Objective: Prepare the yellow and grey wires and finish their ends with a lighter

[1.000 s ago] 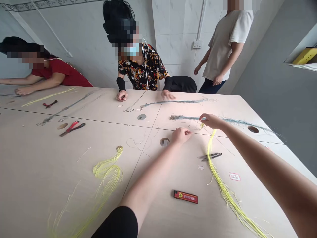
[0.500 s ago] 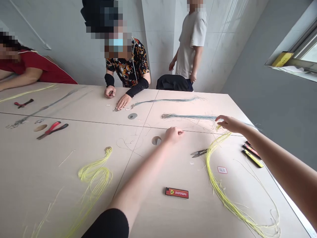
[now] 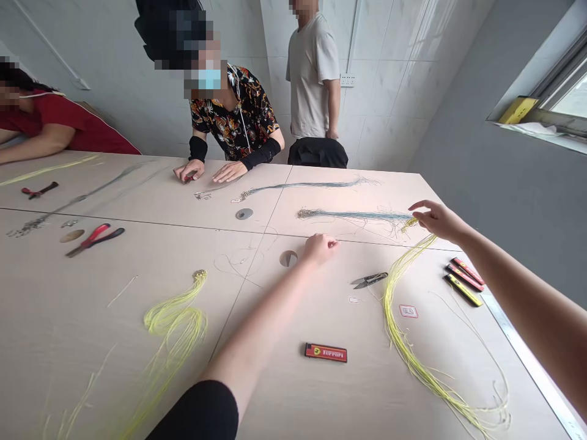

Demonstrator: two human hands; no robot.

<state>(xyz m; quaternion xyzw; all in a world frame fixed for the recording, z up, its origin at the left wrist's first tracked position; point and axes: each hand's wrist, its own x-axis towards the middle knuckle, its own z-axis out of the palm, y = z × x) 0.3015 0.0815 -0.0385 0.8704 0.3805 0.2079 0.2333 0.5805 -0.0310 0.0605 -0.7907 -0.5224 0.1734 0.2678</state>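
Observation:
My right hand [image 3: 438,221] is at the far right, its lower fingers curled round a bundle of yellow cords [image 3: 393,305] near their gold-tipped end [image 3: 409,224]. Its index finger and thumb are slightly apart. The cords trail down toward me in a curve. Just left of the hand lies a bundle of blue-grey cords [image 3: 358,215] with metal ends. My left hand [image 3: 321,249] rests closed on the table near a round hole [image 3: 288,259]; whatever its fingers hold, if anything, is hidden.
Thread snips [image 3: 369,280] and a red lighter [image 3: 326,352] lie between my arms. Several lighters [image 3: 463,289] lie by the right edge. A second yellow bundle [image 3: 177,318] and red-handled pliers [image 3: 94,239] are left. Across the table, a masked co-worker [image 3: 229,122] handles small pieces.
My right hand has shifted slightly away and right, the yellow bundle's end moving with it. My left hand stays put. The co-worker opposite now holds a red tool; a standing person moved left.

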